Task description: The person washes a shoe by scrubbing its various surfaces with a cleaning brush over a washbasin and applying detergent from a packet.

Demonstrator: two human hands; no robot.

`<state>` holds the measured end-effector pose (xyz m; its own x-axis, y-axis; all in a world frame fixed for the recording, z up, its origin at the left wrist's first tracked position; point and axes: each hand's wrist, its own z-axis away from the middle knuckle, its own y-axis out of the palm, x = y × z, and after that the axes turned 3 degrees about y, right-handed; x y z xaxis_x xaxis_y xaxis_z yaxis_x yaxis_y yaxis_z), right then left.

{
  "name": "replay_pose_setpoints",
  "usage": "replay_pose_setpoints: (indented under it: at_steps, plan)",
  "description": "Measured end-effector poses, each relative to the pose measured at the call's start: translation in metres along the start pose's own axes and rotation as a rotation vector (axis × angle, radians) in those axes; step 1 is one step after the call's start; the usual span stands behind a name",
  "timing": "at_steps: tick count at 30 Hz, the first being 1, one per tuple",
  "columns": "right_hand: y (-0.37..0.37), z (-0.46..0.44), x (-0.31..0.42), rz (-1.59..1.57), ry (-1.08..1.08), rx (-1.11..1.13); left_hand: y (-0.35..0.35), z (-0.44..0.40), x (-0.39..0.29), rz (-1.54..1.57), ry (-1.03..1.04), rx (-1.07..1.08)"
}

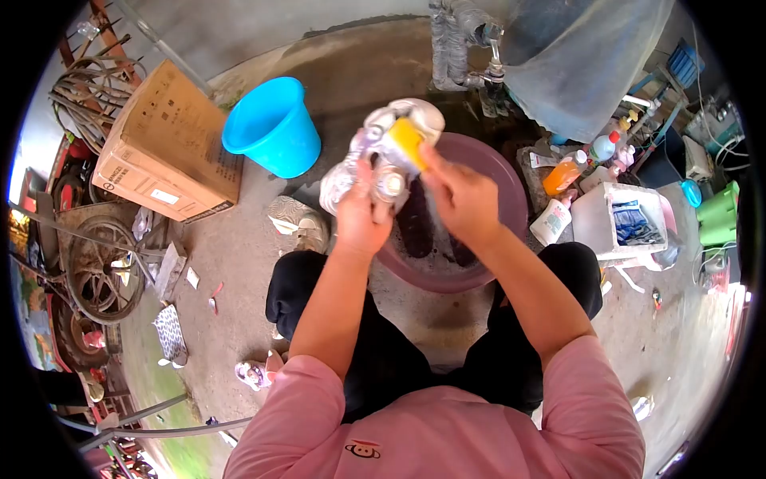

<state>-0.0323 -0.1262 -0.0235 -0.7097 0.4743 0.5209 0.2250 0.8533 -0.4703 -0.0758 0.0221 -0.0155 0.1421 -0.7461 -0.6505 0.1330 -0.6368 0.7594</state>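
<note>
My left hand (362, 209) is closed round a white sneaker (341, 180), holding it up over the left rim of a mauve basin (511, 180). In my right hand (464, 199) is a yellow scrub brush (408, 144), pressed against the shoe; motion blurs it, and its underside is hidden. Sudsy water lies in the basin, with dark elongated shapes (415, 227) in it that I cannot make out fully. A beige shoe (297, 219) rests on the floor left of the basin, near my knee.
A bright blue bucket (275, 128) and a cardboard box (171, 148) stand at the left. Bottles, including an orange one (565, 174), and a white foam box (610, 219) sit to the right. A tap (495, 68) on wrapped pipes is behind the basin.
</note>
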Motion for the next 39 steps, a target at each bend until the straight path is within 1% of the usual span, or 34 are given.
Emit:
replay_pose_setpoints:
  at_steps: [3,4,6,7,8,9,12,15,17,19,20,22,23,24,25,27,28,29,31,33,34,36,37,38,39]
  plan:
    - [0.005,0.023,0.020,-0.081,0.025,0.120,0.010,-0.004,-0.012,0.088,0.086,0.042]
    - [0.005,0.017,0.018,0.005,-0.025,0.110,0.005,-0.004,-0.008,0.094,0.044,0.024]
    - [0.009,0.005,0.006,0.046,-0.035,0.073,-0.001,-0.002,0.003,0.083,-0.037,-0.010]
    - [0.010,0.000,0.000,0.070,-0.037,0.056,-0.002,-0.003,0.006,0.106,-0.002,0.019]
    - [0.013,0.000,-0.008,0.078,-0.034,0.005,-0.004,-0.003,0.006,0.075,-0.012,-0.021]
    - [0.012,0.002,-0.008,0.065,-0.016,0.009,-0.003,-0.004,0.005,0.044,-0.022,-0.055]
    - [0.004,0.008,0.002,0.053,0.007,0.049,0.004,0.001,-0.006,0.046,0.021,-0.059]
    - [0.003,0.021,0.020,-0.041,0.051,0.166,-0.003,-0.003,-0.008,0.212,-0.022,0.062]
    - [0.003,0.014,0.017,0.024,0.004,0.126,0.000,-0.002,0.006,0.071,-0.051,-0.087]
    - [0.005,-0.001,0.002,0.078,-0.020,0.051,0.003,0.006,0.021,-0.089,-0.188,-0.122]
    - [0.003,-0.006,-0.006,0.106,0.033,0.042,0.004,0.008,0.026,0.099,-0.269,-0.071]
    - [-0.005,-0.009,-0.012,0.104,0.038,-0.001,-0.005,0.000,0.021,0.291,-0.308,0.217]
    - [-0.007,-0.010,-0.014,0.102,0.043,-0.022,-0.006,0.004,0.023,0.161,-0.258,0.035]
    - [-0.008,-0.007,-0.008,0.059,0.051,-0.035,0.011,0.010,0.016,0.018,-0.227,-0.148]
    - [-0.011,-0.001,-0.002,0.060,0.026,0.026,0.008,0.010,0.012,-0.019,-0.168,-0.068]
    - [-0.014,0.014,0.011,0.054,-0.025,0.149,0.011,0.004,0.001,0.026,-0.039,0.031]
    - [-0.007,0.027,0.021,-0.005,-0.001,0.142,0.007,-0.002,-0.005,0.062,0.008,-0.042]
    - [-0.003,0.030,0.022,-0.057,0.026,0.145,0.007,-0.001,-0.009,0.058,0.039,-0.051]
    - [-0.003,0.014,0.010,0.077,-0.004,0.118,-0.002,-0.005,-0.001,0.125,-0.044,-0.001]
    - [0.003,-0.005,-0.013,0.084,0.029,-0.029,0.003,0.003,0.015,0.121,-0.109,-0.041]
    - [0.000,-0.011,-0.019,0.082,0.082,-0.046,0.019,0.006,0.018,0.103,-0.105,-0.100]
    - [0.000,-0.003,-0.010,0.009,0.063,-0.039,0.002,0.001,0.017,0.091,-0.108,-0.063]
    - [-0.002,0.005,-0.002,-0.023,0.054,-0.036,0.005,-0.001,0.011,0.087,-0.113,-0.042]
    - [-0.004,0.014,0.010,-0.048,0.046,0.069,0.011,-0.001,0.005,0.095,-0.039,0.025]
    - [0.002,0.028,0.024,-0.059,0.072,0.091,0.014,-0.002,-0.001,0.163,-0.034,0.026]
